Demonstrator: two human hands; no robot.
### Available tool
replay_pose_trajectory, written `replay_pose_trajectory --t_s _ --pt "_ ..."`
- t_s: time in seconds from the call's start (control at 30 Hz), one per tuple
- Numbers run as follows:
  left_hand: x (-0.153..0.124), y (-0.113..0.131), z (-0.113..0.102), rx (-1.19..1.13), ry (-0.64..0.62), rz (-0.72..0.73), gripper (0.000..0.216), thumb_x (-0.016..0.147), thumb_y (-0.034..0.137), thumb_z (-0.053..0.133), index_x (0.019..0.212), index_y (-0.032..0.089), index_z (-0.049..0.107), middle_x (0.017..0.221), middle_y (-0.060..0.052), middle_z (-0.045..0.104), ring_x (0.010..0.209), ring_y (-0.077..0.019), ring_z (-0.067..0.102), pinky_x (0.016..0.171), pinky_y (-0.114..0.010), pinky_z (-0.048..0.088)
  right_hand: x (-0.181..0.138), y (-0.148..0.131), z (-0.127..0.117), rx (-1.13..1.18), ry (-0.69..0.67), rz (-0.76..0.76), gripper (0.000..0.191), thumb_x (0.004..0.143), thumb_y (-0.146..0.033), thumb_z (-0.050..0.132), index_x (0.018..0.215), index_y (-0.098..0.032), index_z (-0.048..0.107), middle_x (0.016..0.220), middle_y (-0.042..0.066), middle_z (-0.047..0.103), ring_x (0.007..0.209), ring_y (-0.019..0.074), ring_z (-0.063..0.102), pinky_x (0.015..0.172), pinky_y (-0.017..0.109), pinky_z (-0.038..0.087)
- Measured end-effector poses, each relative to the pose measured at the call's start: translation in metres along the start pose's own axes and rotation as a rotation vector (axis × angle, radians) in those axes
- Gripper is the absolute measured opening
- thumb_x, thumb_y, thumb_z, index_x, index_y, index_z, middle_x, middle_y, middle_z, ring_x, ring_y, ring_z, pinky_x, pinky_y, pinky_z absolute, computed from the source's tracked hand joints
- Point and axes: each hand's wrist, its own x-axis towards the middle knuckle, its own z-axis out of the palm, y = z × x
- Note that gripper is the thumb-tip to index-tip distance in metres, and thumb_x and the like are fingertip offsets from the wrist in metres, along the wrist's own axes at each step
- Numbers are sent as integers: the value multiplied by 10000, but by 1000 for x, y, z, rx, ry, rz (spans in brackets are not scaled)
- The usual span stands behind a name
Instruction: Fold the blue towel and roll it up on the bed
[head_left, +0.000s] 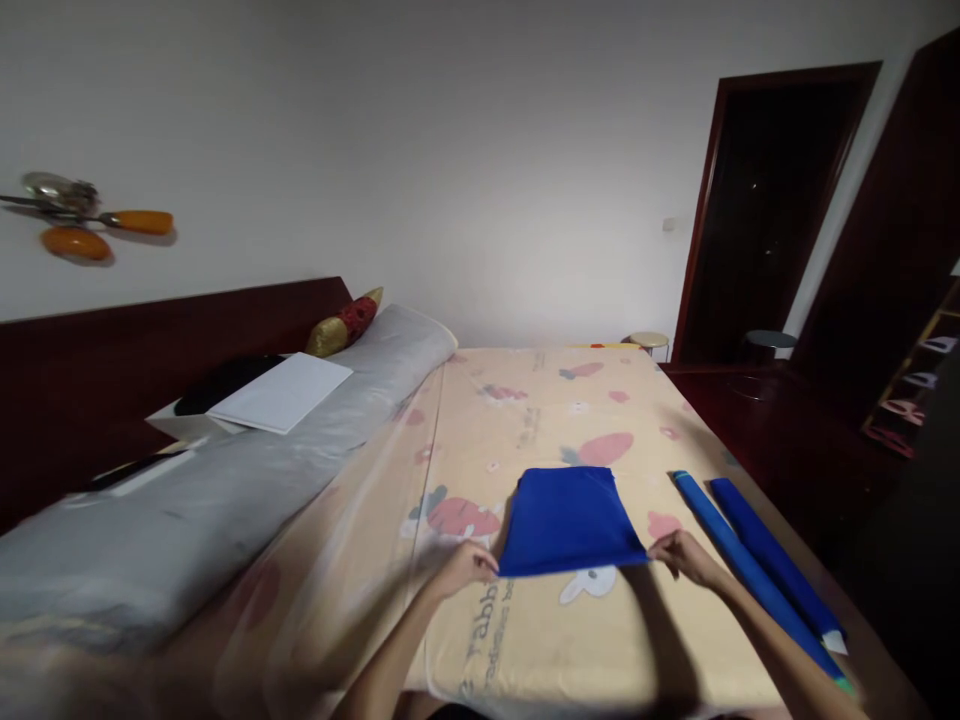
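Note:
A folded piece of blue cloth (568, 520) spreads out flat over the patterned bed cover, its near edge pulled straight. My left hand (471, 566) pinches the cloth's near left corner. At the near right corner, my right hand (684, 557) has its fingers closed on the cloth too. To the right lie two long narrow rolls side by side, a lighter blue roll (750, 565) and a darker blue roll (776, 560) with a white bit at its near end.
The bed cover (525, 640) has printed carrots and rabbits. Along the left runs a grey covered bolster-like shape (247, 490), with a white flat box (283, 392) and a red-gold cushion (346, 325) on it. Stools (649, 340) stand beyond the bed, near a dark doorway (772, 220).

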Motion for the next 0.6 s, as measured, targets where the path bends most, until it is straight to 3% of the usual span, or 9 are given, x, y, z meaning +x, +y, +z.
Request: replay_pose_trajectory --t_s 0.07,0.17,0.43,0.53,0.6 --pt "-10 -20 29 59 -127 -46 227 486 442 771 568 233 737 469 34 564 506 -145 500 527 -280 382 -13 25 25 -11 -58 53 594 703 -741 538 477 -192 532 381 -28 447 389 113 433 461 257 363" --pt "-17 -40 51 143 -279 -101 195 458 432 767 549 264 734 453 49 559 491 -127 474 524 -267 369 -24 50 45 -35 -125 112 545 701 -667 565 430 -201 483 376 -11 461 392 133 467 452 268 355" --pt "-17 -52 58 328 -496 -130 221 502 497 766 595 299 740 478 68 579 459 -111 471 482 -248 334 -32 63 52 -175 -183 171 258 676 -376 617 494 -194 623 430 -10 554 455 161 566 485 260 411" --pt "-16 -43 73 407 -474 -113 240 507 502 792 546 283 703 511 62 613 488 -133 538 511 -253 389 -25 54 62 -290 -91 149 241 714 -389 619 569 -202 668 548 26 638 570 205 630 600 312 481" --pt "-8 -33 89 458 -342 -89 216 662 497 712 660 282 722 696 34 695 658 -163 626 635 -262 448 -16 45 77 -361 25 124 334 840 -417 491 747 -189 716 776 92 712 778 250 671 772 379 500"
